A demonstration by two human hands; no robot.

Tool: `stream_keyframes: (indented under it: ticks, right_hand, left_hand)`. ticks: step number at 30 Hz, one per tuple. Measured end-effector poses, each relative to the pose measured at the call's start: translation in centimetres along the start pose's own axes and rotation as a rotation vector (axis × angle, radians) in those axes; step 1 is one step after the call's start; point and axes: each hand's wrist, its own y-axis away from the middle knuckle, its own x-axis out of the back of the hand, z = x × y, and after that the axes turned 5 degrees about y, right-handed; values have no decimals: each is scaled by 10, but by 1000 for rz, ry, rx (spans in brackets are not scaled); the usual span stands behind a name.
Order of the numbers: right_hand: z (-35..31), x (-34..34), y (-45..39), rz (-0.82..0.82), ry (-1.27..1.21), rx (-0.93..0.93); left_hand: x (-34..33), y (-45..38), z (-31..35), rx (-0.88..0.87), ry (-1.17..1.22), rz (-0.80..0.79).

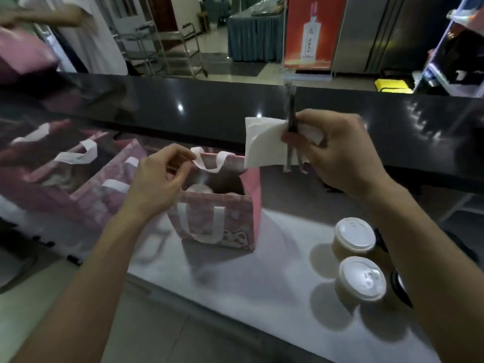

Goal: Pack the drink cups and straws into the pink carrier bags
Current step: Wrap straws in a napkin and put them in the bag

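Head view: straws held over the open bag

Your left hand (157,179) pinches the white handle (209,161) of the pink carrier bag (230,213) (a cup lid shows inside). Your right hand (337,153) grasps wrapped straws (291,111) and a napkin (262,142) above it. 2 lidded cups (355,234) stand on the counter (262,284) nearby.

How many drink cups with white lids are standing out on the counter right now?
2. The farther cup and the nearer cup stand side by side on the white counter, near the right forearm. At least one more lid shows inside the open pink bag; others may be hidden.
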Motion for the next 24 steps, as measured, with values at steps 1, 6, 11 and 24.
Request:
stream_keyframes:
  ticks: [1,6,11,24]
  right_hand:
    - [-7,-10,-6,7,-43,-14]
    - [-39,-70,-36,-36,-165,-64]
    - [-48,-125,-57,-150,-121,-151]
    - [-41,-222,-86,-624,538,-165]
  left_hand:
    - [5,-3,-11,-9,-33,-21]
    - [13,-42,-59,-85,-313,-187]
    - [11,-88,-93,-175,-490,-482]
    - [18,-105,-144,-240,-136,-816]
